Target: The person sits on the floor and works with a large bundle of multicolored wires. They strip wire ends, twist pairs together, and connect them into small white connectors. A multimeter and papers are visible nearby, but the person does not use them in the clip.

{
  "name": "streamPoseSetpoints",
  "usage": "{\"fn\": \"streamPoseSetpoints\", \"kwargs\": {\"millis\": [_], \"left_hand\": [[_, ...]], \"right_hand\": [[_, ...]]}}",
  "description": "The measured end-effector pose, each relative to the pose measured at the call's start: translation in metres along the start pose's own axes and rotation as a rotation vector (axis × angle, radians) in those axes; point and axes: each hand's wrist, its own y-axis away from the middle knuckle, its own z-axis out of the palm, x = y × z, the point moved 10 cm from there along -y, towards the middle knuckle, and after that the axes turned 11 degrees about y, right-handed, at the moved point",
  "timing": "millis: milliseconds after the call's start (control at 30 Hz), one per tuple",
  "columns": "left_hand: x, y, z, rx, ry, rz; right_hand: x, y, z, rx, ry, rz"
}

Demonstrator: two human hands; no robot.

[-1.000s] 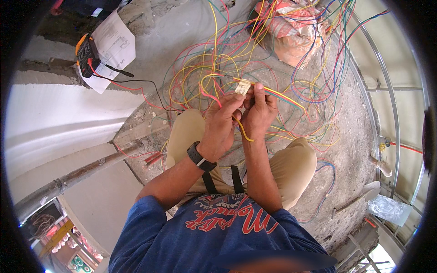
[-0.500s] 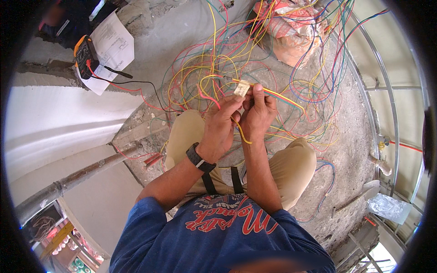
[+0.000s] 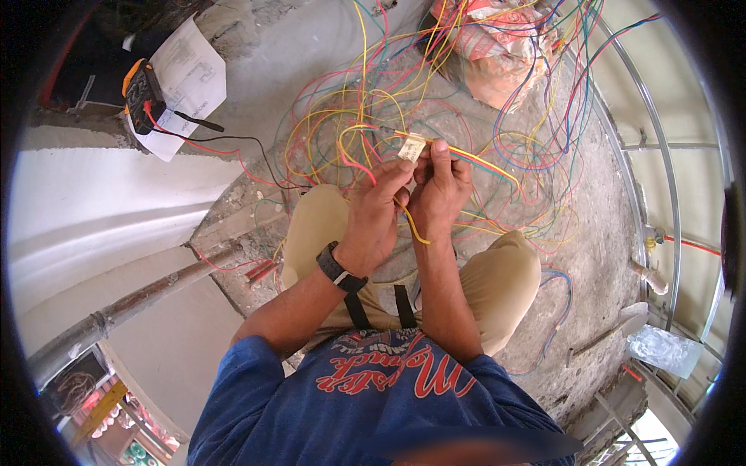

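Observation:
Both hands meet above my lap at a small cream label. My left hand is closed, its thumb and fingertips pinching the lower part of the label. A pink-red wire runs into this hand, and a yellow wire end curves out below it. Beside it my right hand is closed, thumb up, around a small bundle of yellow and green wires that passes behind the label. The fingers hide where the label and wires meet.
Tangled coloured wires spread over the rough concrete floor. A stuffed sack stands at the far side. Far left, a multimeter with red and black leads rests on a paper sheet. Metal framing lines the right.
Hands, label and wires keep nearly the same position and grip. The view has shifted slightly, with the multimeter and sack a little displaced in the picture.

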Motion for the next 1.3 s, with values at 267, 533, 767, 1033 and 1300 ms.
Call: {"fn": "streamPoseSetpoints", "kwargs": {"millis": [267, 533, 767, 1033, 1300], "left_hand": [[0.003, 0.002, 0.002, -0.029, -0.101, 0.032], [0.003, 0.004, -0.001, 0.038, 0.002, 0.025], [0.006, 0.002, 0.002, 0.008, 0.004, 0.055], [0.017, 0.009, 0.006, -0.131, -0.358, 0.225], [0.03, 0.031, -0.034, -0.081, -0.509, 0.017]], "right_hand": [[-0.002, -0.002, -0.001, 0.017, -0.003, -0.02], [-0.001, -0.001, -0.002, 0.031, 0.017, -0.021], [0.001, -0.002, -0.002, -0.005, 0.014, -0.033], [0.006, -0.004, -0.005, -0.003, 0.006, -0.043], [0.02, -0.022, -0.054, 0.143, -0.148, 0.154]]}}
